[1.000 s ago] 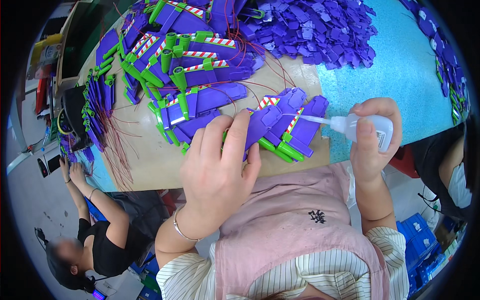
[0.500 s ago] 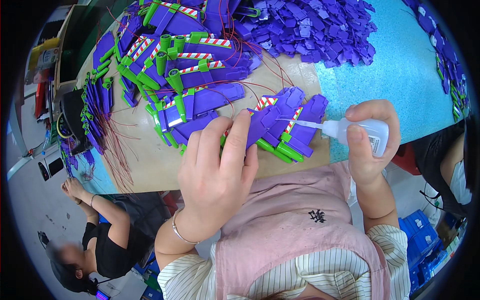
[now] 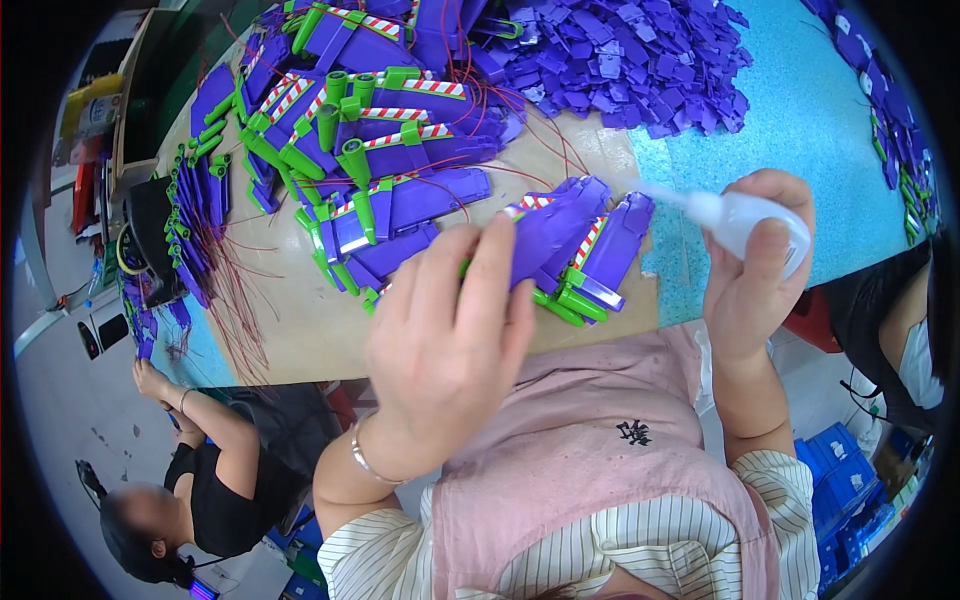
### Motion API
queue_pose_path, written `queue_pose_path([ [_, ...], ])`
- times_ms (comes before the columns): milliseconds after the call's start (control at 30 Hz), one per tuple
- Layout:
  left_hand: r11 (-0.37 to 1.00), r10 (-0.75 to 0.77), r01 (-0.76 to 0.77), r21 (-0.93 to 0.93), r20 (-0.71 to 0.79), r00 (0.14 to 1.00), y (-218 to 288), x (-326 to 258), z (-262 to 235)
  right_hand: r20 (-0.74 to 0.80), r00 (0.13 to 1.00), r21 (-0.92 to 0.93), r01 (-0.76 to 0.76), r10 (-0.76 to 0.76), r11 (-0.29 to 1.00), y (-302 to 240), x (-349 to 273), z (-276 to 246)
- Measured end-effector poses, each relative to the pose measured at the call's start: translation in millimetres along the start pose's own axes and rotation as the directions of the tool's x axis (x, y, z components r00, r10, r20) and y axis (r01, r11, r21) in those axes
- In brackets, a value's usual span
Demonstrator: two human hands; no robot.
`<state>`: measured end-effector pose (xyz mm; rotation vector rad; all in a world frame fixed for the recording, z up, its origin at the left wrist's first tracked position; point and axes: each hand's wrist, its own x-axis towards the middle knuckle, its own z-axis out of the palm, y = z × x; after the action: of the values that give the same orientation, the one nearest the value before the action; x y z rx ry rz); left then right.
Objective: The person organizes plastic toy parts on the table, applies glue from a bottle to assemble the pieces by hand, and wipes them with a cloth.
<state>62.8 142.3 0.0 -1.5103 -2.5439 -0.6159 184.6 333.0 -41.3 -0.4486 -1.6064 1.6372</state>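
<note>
My left hand [image 3: 450, 340] lies palm down, fingers spread, on a row of purple toy parts [image 3: 575, 240] with green tips and red-and-white striped strips, near the table's front edge. My right hand [image 3: 755, 270] grips a small white squeeze bottle [image 3: 745, 220]. Its thin nozzle points left at the rightmost purple part [image 3: 620, 240], and the tip hovers just above that part's upper end.
More purple and green parts [image 3: 370, 130] with red wires lie in rows on a brown board [image 3: 300, 320]. A heap of small purple pieces [image 3: 630, 60] covers the blue table top [image 3: 800, 130]. One person sits at lower left [image 3: 200, 480], another at far right [image 3: 900, 320].
My right hand has lifted the bottle and drawn it a little to the right, so the nozzle tip has come off the purple part. My left hand stays pressed on the parts.
</note>
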Motion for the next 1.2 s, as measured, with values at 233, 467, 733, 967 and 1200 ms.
queue_pose_path([
  [233, 0.995, 0.015, -0.015, -0.099, 0.006, 1.0, 18.7, 6.5, 18.2, -0.002, 0.987, -0.016, -0.162, 0.162, 0.987, 3.7, 11.0, 13.2],
  [467, 0.992, 0.103, -0.102, -0.077, 0.0, 0.995, -29.9, -24.9, 8.3, 0.111, 0.953, -0.124, -0.269, 0.283, 0.955, 0.4, 17.4, 31.7],
  [733, 0.976, 0.205, -0.204, -0.071, 0.007, 0.979, -35.6, -20.9, 17.0, 0.178, 0.952, -0.236, -0.204, 0.249, 0.95, 1.0, 16.6, 36.5],
  [967, 0.976, 0.191, -0.186, -0.115, 0.037, 0.981, -33.6, -14.8, 12.0, 0.22, 0.94, -0.28, -0.195, 0.261, 0.94, -0.4, 17.1, 34.6],
  [1200, 0.949, 0.196, -0.179, -0.26, 0.041, 0.98, -31.7, -20.5, 25.5, 0.208, 0.941, -0.258, -0.212, 0.268, 0.943, 3.3, 13.6, 29.8],
])
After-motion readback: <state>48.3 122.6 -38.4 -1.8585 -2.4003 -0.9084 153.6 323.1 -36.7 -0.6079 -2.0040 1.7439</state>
